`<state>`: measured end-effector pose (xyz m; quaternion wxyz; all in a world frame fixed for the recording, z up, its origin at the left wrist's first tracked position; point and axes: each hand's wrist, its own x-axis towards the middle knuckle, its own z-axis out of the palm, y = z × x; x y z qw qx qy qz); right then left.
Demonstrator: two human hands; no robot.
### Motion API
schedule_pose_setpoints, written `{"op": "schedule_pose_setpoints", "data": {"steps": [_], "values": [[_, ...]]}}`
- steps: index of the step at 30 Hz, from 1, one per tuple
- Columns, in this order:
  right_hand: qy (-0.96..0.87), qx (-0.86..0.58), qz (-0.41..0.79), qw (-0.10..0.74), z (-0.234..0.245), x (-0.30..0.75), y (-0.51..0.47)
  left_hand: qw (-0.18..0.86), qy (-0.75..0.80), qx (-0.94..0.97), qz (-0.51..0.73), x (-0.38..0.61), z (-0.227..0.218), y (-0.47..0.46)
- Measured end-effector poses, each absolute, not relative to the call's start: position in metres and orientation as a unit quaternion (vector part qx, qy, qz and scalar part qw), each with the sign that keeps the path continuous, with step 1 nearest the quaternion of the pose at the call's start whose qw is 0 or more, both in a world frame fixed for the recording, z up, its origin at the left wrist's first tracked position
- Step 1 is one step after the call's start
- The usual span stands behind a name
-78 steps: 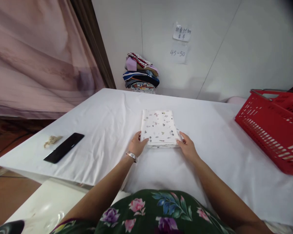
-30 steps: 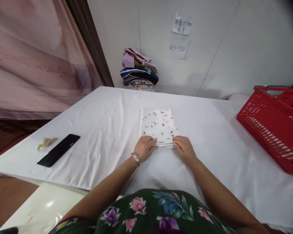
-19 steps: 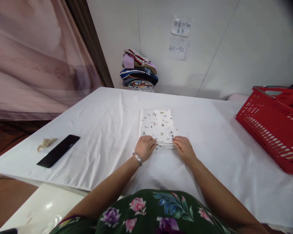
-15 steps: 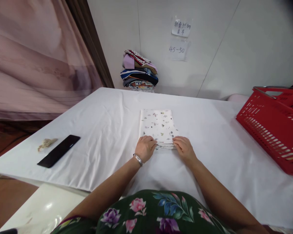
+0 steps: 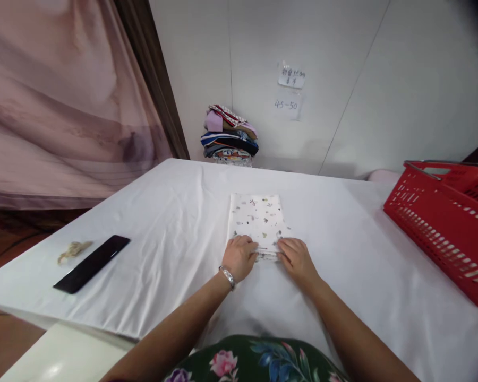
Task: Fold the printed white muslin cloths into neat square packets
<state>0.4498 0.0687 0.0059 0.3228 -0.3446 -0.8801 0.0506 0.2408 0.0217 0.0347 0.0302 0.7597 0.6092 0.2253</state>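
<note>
A folded white cloth [image 5: 257, 217] with small printed plants and animals lies flat on the white-covered table [image 5: 175, 223], in front of my body. My left hand [image 5: 240, 257] pinches its near left corner between thumb and fingers, and a silver bracelet circles that wrist. At the near right corner, my right hand [image 5: 297, 259] grips the cloth's edge the same way. Several layers show along the near edge between my hands. The fingertips partly cover both near corners.
On the left lie a black flat object [image 5: 92, 264] and a small beige bundle [image 5: 75, 251]. A red plastic basket [image 5: 442, 223] stands at the right. Beyond the far edge is a stack of folded fabrics [image 5: 230, 135]. Handwritten signs [image 5: 290, 77] hang on the wall; a pink curtain [image 5: 63, 95] hangs at left.
The camera view has tipped up slightly, so everything sits lower in the picture. My right hand has shifted slightly inward along the near edge; both hands still hold the cloth.
</note>
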Motion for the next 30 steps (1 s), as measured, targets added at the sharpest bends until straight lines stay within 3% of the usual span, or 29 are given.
{"op": "schedule_pose_setpoints", "data": {"steps": [12,30], "values": [[-0.868,-0.316,0.050,0.380,0.005,0.440,0.068,0.019,0.614,0.750,0.247,0.244,0.030,0.023],[-0.887,-0.304,0.048,0.345,-0.002,0.443,0.066,-0.011,0.570,0.780,0.258,0.236,0.019,0.020]]}}
